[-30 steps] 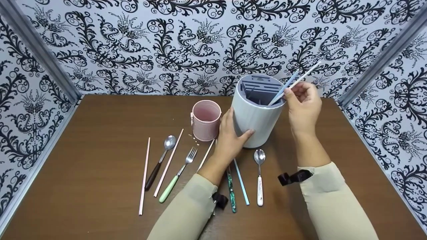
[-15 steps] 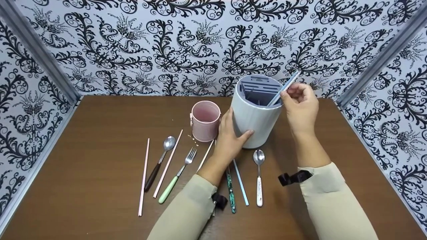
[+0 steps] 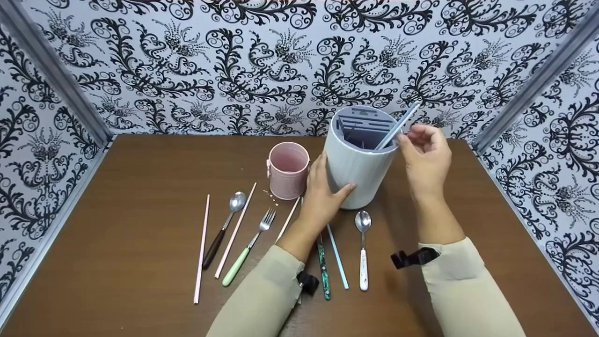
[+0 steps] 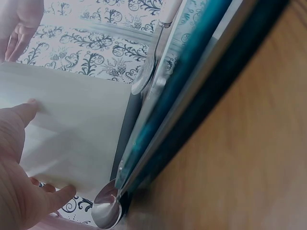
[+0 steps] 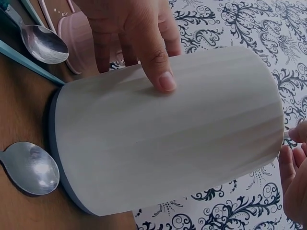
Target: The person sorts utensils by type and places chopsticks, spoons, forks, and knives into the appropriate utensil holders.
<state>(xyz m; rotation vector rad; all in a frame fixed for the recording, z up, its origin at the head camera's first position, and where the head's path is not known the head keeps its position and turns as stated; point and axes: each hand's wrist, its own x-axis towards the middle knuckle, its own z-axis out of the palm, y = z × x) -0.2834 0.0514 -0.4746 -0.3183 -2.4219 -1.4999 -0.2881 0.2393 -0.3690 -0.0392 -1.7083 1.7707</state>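
Note:
My left hand (image 3: 323, 192) grips the left side of a white cutlery holder (image 3: 362, 175), thumb across its front. The holder leans slightly, and its grey slotted insert (image 3: 367, 122) faces up. Pale blue and white chopsticks (image 3: 397, 127) lean side by side out of its right compartment, their lower ends hidden inside. At the rim my right hand (image 3: 427, 157) is close beside them, its fingers loosely bent and the thumb near the sticks. In the right wrist view the thumb partly covers a pale stick end. The left wrist view shows the holder's plain wall (image 4: 72, 124) between left thumb and fingers.
A pink cup (image 3: 288, 171) stands left of the holder. On the brown table (image 3: 131, 224) lie pink chopsticks (image 3: 202, 248), a dark-handled spoon (image 3: 237, 202), a green-handled fork (image 3: 238, 264), a blue chopstick (image 3: 338, 257), a green-patterned handle (image 3: 324, 269) and a white-handled spoon (image 3: 363, 252). Patterned walls surround the table.
The white chopstick has gone down into the holder beside the blue one. My right hand has since shifted slightly right, away from the sticks. The left hand keeps its grip.

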